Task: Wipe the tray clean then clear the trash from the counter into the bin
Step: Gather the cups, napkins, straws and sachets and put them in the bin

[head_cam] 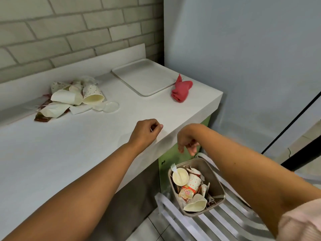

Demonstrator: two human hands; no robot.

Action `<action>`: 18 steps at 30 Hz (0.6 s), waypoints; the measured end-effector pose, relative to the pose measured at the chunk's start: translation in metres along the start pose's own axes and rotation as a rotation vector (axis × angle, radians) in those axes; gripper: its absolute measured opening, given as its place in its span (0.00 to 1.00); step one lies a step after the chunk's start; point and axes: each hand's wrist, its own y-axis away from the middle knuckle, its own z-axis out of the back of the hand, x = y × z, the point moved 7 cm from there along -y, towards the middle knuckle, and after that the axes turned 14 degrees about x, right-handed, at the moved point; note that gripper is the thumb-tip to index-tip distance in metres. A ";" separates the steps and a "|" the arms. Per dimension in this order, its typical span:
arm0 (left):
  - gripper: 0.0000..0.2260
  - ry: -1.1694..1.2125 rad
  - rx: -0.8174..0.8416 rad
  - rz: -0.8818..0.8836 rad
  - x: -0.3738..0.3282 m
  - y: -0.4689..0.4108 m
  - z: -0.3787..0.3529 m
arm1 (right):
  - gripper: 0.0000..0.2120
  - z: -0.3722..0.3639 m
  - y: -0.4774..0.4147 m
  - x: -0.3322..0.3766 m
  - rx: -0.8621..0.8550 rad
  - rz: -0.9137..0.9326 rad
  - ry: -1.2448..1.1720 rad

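The left hand (145, 132) lay on the tabletop (69, 153) close to its near edge, with the fingers curled in. I could not tell if some small thing was inside them. The right hand (188, 142) hung past the edge, just to the right of the left hand and a bit lower. Its fingers were loose and pointed down, and it held no thing. The two hands were near each other but did not touch. Right under the right hand stood the bin (219, 186), on a seat of white slats (217, 221). In the bin were paper cups (180, 176), a white fork (175, 170) stuck in one cup, and a coffee packet (187, 192). The tray (144, 77) lay flat on the tabletop far ahead of the left hand, near the back wall (69, 32). A red cloth (181, 89) sat bunched up just beside the tray's right side, far ahead of the right hand. The trash pile (74, 96) lay ahead and well off to the left of the left hand. It had squashed cups, some with dots, torn wrappers, and a clear round lid (112, 106) at its right end.
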 end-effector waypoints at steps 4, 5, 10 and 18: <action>0.10 -0.002 -0.034 0.023 0.009 0.002 0.026 | 0.13 0.025 0.037 0.041 0.010 0.039 0.132; 0.10 -0.009 -0.040 0.032 0.012 0.001 0.031 | 0.14 0.030 0.044 0.050 -0.003 0.051 0.154; 0.08 -0.095 -0.083 0.100 0.039 0.001 0.070 | 0.13 0.064 0.072 0.104 -0.223 0.148 0.240; 0.12 -0.249 -0.035 0.225 0.129 0.002 0.130 | 0.15 0.098 0.067 0.187 -0.434 0.349 0.033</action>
